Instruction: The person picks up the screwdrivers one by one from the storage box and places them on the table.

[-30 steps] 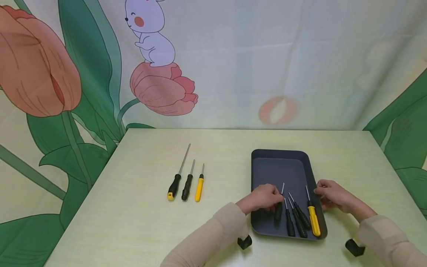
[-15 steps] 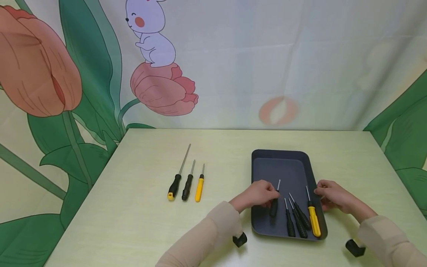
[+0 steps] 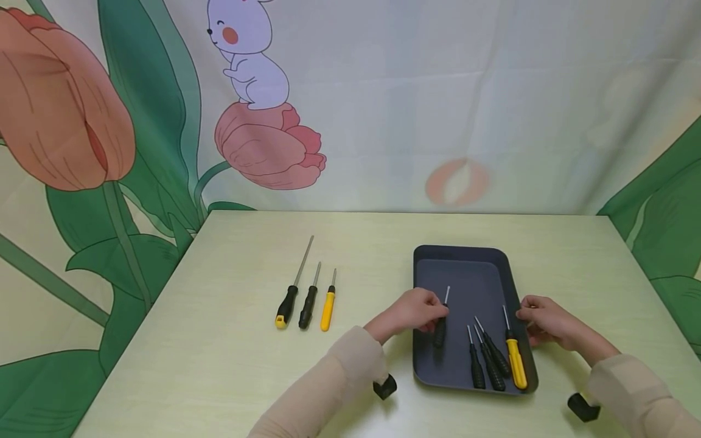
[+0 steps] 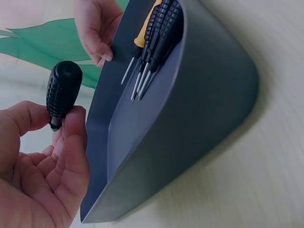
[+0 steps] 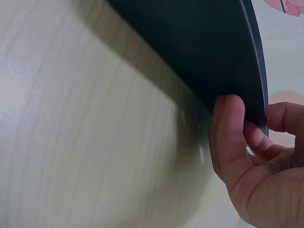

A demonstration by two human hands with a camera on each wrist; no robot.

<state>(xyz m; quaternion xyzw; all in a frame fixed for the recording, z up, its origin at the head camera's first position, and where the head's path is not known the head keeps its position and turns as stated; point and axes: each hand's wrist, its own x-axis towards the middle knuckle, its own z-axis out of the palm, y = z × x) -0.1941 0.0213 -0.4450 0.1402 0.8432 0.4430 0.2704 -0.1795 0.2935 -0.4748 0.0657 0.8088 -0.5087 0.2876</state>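
Note:
My left hand (image 3: 412,311) pinches a small black-handled screwdriver (image 4: 65,88) between thumb and fingers, near where handle meets shaft. It hangs over the left side of the dark grey tray (image 3: 460,283), its shaft pointing away in the head view. My right hand (image 3: 550,319) grips the tray's right wall, thumb over the rim (image 5: 262,71) and fingers against the outside. Inside the tray, at its near right, lie three black screwdrivers (image 3: 488,359) and a yellow-handled screwdriver (image 3: 515,363).
Left of the tray, three screwdrivers lie in a row on the pale wooden table (image 3: 219,365): a long black-and-yellow one (image 3: 286,307), a black one (image 3: 308,307) and a yellow one (image 3: 327,310). A printed curtain (image 3: 372,121) hangs behind the table's far edge.
My left hand has moved left and slightly away with the screwdriver, drawing it apart from the other black ones. My right hand stays at the tray's right side.

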